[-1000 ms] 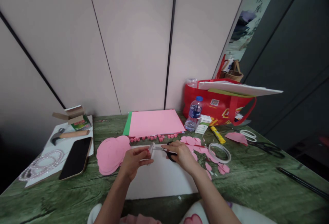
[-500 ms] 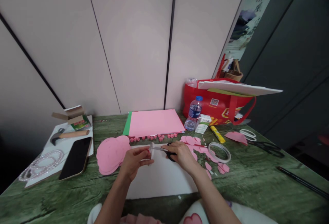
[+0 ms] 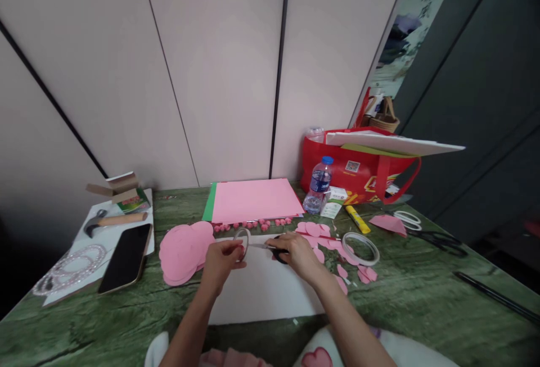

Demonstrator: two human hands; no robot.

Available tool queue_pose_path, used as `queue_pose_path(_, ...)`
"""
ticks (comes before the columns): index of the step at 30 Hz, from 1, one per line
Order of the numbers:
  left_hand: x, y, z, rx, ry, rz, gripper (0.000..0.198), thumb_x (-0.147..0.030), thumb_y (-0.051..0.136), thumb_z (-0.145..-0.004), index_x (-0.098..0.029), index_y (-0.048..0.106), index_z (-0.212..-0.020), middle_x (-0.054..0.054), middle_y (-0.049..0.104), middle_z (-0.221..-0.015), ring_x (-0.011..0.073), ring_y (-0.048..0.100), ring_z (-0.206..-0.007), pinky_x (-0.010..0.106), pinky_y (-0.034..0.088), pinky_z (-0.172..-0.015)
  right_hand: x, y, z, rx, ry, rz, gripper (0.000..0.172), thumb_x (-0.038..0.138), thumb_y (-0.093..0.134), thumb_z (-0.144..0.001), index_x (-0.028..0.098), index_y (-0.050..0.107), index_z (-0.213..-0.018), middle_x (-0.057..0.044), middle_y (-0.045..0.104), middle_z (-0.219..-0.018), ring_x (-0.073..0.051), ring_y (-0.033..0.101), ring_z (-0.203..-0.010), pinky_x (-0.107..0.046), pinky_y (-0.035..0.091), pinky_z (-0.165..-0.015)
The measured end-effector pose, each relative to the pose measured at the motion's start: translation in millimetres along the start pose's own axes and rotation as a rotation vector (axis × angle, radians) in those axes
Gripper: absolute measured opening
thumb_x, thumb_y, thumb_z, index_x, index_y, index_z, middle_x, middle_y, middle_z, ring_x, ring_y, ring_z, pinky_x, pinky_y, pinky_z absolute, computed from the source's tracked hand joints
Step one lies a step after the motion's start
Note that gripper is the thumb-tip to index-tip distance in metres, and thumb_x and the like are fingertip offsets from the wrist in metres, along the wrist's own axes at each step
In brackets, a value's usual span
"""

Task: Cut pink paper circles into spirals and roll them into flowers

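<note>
Over the far edge of the white sheet, the left hand has drawn slightly leftward and turned the pale ring, a tape roll by its look. Half a second ago the ring stood nearly edge-on; its round opening now shows. Its left fingers pinch the ring's lower part, with a small red spot at their tips that is too small to identify. The right hand has barely shifted above the sheet's far right part, its fingers wrapped on the black-handled scissors, blades aimed left at the ring. I read the change as the two hands easing apart; whether a strip spans the gap, or how wide the blades stand, I cannot tell.

Left of the sheet, scalloped pink cutouts lie just beside the left wrist. Beyond its far edge sits a row of small pink pieces, and off its right side are pink petals and a larger tape roll, so sideways sweeps could brush these. Room looks best over the sheet's near half, between the forearms; past its near edge, a narrow band of the surface meets the lap.
</note>
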State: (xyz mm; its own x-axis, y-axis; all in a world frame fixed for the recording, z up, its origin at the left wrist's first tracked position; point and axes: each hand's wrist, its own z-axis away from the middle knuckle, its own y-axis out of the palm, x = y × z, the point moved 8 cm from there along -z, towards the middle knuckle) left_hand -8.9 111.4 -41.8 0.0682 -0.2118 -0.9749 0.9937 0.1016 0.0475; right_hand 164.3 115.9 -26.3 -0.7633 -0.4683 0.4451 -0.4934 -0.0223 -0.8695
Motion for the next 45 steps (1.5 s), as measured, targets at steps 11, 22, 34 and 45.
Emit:
queue_pose_path(11, 0, 3.9, 1, 0.028, 0.011, -0.023, 0.025, -0.018, 0.064, -0.055, -0.005, 0.066, -0.077, -0.002, 0.057, -0.05, 0.0102, 0.053, -0.051, 0.033, 0.057, -0.053, 1, 0, -1, -0.045, 0.014, -0.084, 0.032, 0.024, 0.07, -0.064, 0.028, 0.064, -0.095, 0.001, 0.061, -0.071, -0.016, 0.052, -0.072, -0.023, 0.034, -0.063)
queue_pose_path(22, 3, 5.2, 0, 0.044, -0.011, 0.162, 0.025, -0.02, 0.069, -0.055, -0.008, 0.064, -0.076, 0.002, 0.062, -0.063, 0.0147, 0.06, -0.063, 0.035, 0.056, -0.063, 1, -2, -1, -0.039, 0.094, 0.008, 0.025, 0.049, 0.058, -0.069, 0.027, 0.065, -0.079, 0.001, 0.064, -0.066, -0.014, 0.056, -0.062, -0.021, 0.027, -0.052)
queue_pose_path(34, -7, 10.0, 1, 0.037, 0.074, 0.123, 0.028, -0.024, 0.067, -0.059, -0.01, 0.062, -0.082, 0.0, 0.061, -0.064, 0.0155, 0.063, -0.059, 0.033, 0.057, -0.064, -3, -3, 0, -0.037, 0.17, 0.06, 0.036, 0.06, 0.056, -0.062, 0.026, 0.063, -0.072, 0.002, 0.063, -0.059, -0.014, 0.056, -0.057, -0.021, 0.023, -0.048)
queue_pose_path(45, -21, 4.5, -1, -0.086, 0.427, -0.352, 0.023, -0.024, 0.054, -0.071, -0.016, 0.064, -0.089, 0.004, 0.063, -0.077, 0.0148, 0.061, -0.06, 0.027, 0.053, -0.056, -7, -1, 0, 0.026, 0.208, 0.128, 0.04, 0.063, 0.055, -0.063, 0.027, 0.064, -0.075, -0.001, 0.066, -0.063, -0.018, 0.06, -0.063, -0.023, 0.025, -0.05)
